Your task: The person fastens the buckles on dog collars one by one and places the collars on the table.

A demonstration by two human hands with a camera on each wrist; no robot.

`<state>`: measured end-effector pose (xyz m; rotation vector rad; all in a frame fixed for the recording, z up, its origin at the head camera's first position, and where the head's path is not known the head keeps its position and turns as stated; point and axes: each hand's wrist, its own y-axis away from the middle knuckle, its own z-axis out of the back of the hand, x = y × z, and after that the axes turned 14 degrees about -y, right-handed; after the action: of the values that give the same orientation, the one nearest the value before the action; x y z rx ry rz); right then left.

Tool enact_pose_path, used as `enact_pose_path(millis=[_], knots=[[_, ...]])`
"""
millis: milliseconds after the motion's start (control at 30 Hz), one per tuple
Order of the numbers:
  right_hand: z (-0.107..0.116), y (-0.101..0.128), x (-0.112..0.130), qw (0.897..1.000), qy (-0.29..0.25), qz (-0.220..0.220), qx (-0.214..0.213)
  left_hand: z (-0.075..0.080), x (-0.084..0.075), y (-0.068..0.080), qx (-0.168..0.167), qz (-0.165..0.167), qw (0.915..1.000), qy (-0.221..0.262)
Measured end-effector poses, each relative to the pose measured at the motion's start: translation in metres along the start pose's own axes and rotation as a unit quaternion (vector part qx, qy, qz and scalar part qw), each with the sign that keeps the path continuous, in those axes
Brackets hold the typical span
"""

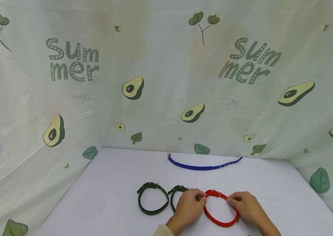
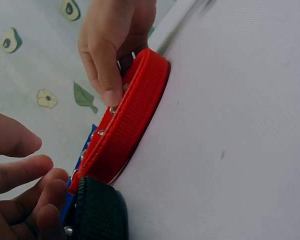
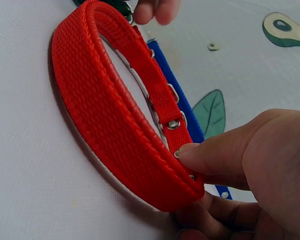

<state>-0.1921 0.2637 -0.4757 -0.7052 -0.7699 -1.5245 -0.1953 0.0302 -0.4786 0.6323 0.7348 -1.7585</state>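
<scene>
A red pet collar (image 1: 224, 224), buckled into a loop, stands on edge on the table. My right hand (image 1: 247, 208) pinches its right side, the thumb over the eyelets as the right wrist view shows. Near the loop's left side is my left hand (image 1: 190, 205); its fingers (image 2: 27, 167) are loosely bent and hold nothing in the left wrist view. Behind that hand, partly covered, stands a dark green collar (image 1: 179, 188), also looped. Another dark green collar (image 1: 153, 212) forms a loop further left.
A blue collar (image 1: 197, 168) lies unbuckled and stretched out along the back of the white table (image 1: 104, 183). Cloth (image 1: 160, 124) printed with avocados and leaves hangs behind and at both sides.
</scene>
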Motion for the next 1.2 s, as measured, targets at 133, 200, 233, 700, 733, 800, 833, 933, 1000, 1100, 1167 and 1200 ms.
enact_pose_path(millis=[133,200,233,700,733,800,833,933,1000,1100,1167,1200], knots=[[-0.002,-0.002,0.002,1.000,-0.010,0.002,0.002,0.006,0.003,-0.002,-0.009,0.011,0.9999,-0.004],[-0.003,-0.003,0.002,1.000,-0.013,-0.003,0.007,0.009,0.005,-0.002,-0.011,0.017,0.9998,0.000],[-0.004,-0.003,0.002,1.000,-0.014,-0.006,0.010,0.011,0.006,-0.002,-0.012,0.016,0.9998,0.002],[0.009,-0.019,0.008,1.000,-0.020,-0.001,0.020,0.046,0.021,-0.019,0.010,-0.024,0.9985,-0.048],[0.010,-0.020,0.008,1.000,-0.022,-0.001,0.020,0.049,0.022,-0.021,0.012,-0.029,0.9978,-0.058],[0.013,-0.024,0.007,0.999,-0.023,-0.010,0.020,0.054,0.026,-0.025,0.014,-0.036,0.9960,-0.080],[0.014,-0.025,0.007,0.999,-0.024,-0.010,0.020,0.057,0.028,-0.026,0.017,-0.037,0.9948,-0.094],[0.015,-0.030,0.007,0.999,-0.041,-0.020,0.015,0.062,0.035,-0.031,0.026,-0.036,0.9899,-0.135],[0.015,-0.035,0.007,0.997,-0.064,-0.030,0.010,0.064,0.038,-0.033,0.034,-0.028,0.9860,-0.160],[0.016,-0.046,0.007,0.995,-0.098,-0.030,-0.002,0.068,0.042,-0.039,0.038,-0.026,0.9826,-0.180],[0.017,-0.054,0.007,0.994,-0.106,-0.027,-0.015,0.070,0.043,-0.044,0.037,-0.033,0.9796,-0.195],[0.018,-0.058,0.007,0.994,-0.107,-0.024,-0.022,0.071,0.043,-0.048,0.036,-0.038,0.9783,-0.201]])
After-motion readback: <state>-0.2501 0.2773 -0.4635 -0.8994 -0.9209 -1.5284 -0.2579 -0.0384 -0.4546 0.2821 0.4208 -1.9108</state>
